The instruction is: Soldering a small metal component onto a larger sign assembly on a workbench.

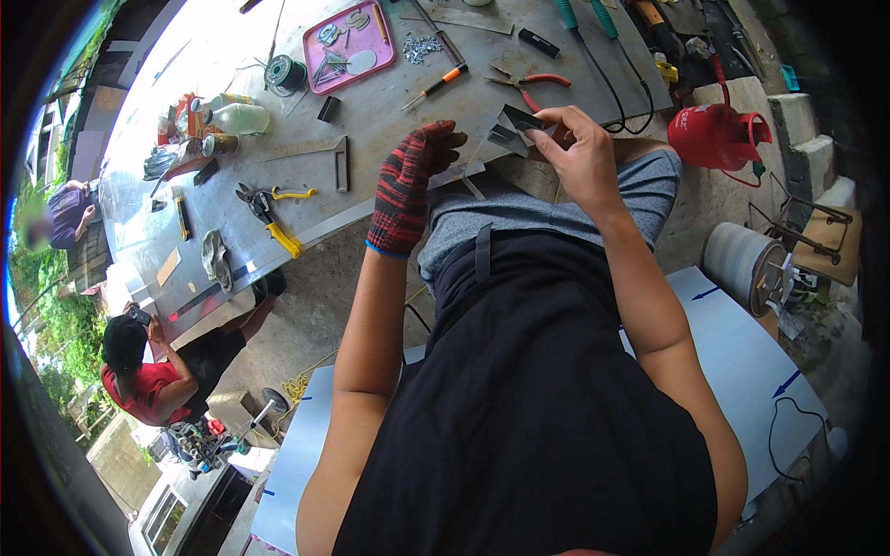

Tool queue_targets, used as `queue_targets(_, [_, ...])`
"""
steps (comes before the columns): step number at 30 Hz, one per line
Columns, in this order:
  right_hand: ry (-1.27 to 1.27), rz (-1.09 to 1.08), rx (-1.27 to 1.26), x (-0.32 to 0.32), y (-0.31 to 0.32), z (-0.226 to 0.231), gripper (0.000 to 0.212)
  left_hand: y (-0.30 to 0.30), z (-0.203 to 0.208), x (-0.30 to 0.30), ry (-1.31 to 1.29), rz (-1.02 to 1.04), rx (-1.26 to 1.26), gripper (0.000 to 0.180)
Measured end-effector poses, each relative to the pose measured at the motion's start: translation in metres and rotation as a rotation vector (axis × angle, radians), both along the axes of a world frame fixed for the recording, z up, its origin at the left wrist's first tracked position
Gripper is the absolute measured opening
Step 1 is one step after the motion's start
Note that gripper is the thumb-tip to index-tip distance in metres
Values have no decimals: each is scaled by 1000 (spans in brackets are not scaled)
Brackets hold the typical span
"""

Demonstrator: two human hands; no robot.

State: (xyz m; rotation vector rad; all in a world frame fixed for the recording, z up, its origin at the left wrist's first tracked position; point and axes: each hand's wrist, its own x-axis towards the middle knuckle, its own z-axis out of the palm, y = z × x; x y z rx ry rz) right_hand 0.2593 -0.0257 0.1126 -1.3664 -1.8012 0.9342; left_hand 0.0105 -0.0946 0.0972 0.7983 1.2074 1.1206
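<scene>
My right hand [582, 159], bare, pinches a small bent sheet-metal piece [508, 130] between thumb and fingers at the table's near edge, above my lap. The piece has shiny flat sides and a dark hollow. To its left, my left hand [415, 181] wears a red-and-black striped knit glove. Its fingers are stretched up and slightly bent, apart from the metal piece, with nothing seen in them. Just beyond the hands lie red-handled pliers [530, 83] with their jaws apart and an orange-and-black screwdriver [436, 85].
On the metal table [306, 208] are a pink tray [350, 77], a try square [340, 165], yellow-handled snips [271, 219], a solder spool [285, 72] and a bottle [243, 119]. A red gas cylinder [709, 137] stands right. A person in red [148, 385] is at left.
</scene>
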Motion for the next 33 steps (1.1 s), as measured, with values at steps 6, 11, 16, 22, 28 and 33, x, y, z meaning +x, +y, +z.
queue_targets(6, [19, 137, -163, 3, 19, 2, 24, 0, 3, -17, 89, 49, 25, 42])
queue_targets(11, [-38, 306, -178, -11, 40, -2, 23, -1, 4, -20, 244, 48, 69, 39])
queue_targets(16, [-166, 633, 116, -44, 68, -25, 19, -4, -5, -21, 288, 40, 99, 36])
queue_targets(22, [-330, 854, 231, -90, 84, -48, 19, -9, -36, -25, 581, 46, -10, 35])
queue_targets(28, [-409, 976, 167, -115, 94, -80, 22, 0, -69, -30, 635, 28, -84, 39])
queue_targets(33, [-397, 956, 191, -118, 97, -99, 23, 10, -88, -35, 661, -21, -172, 38])
